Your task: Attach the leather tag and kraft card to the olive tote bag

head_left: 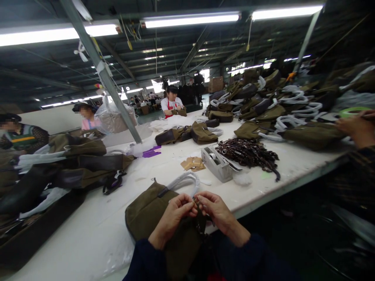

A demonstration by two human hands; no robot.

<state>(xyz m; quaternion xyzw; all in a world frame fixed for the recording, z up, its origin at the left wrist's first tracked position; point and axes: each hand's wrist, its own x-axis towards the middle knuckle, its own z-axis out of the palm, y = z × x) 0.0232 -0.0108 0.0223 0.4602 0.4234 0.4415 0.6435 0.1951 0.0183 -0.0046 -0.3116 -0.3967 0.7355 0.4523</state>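
Observation:
An olive-green handbag (146, 207) with dark trim lies at the table edge in front of me. Its handle (187, 180) is wrapped in white padding and arches up behind my fingers. Over the bag, my left hand (177, 212) pinches something small that its fingertips hide. My right hand (215, 208) meets it there, fingers closed on a dark strap (200, 223) with metal fittings, which hangs down over the bag's side. Whether the strap is joined to the bag cannot be seen.
Behind the bag stand a grey tape dispenser (217, 164), brown tags (193, 164) and a heap of dark straps (249, 154). Bags are piled left (79, 164) and right (263, 105). At the right, a co-worker's hand (359, 127) is near green tape (353, 112). Other people sit beyond.

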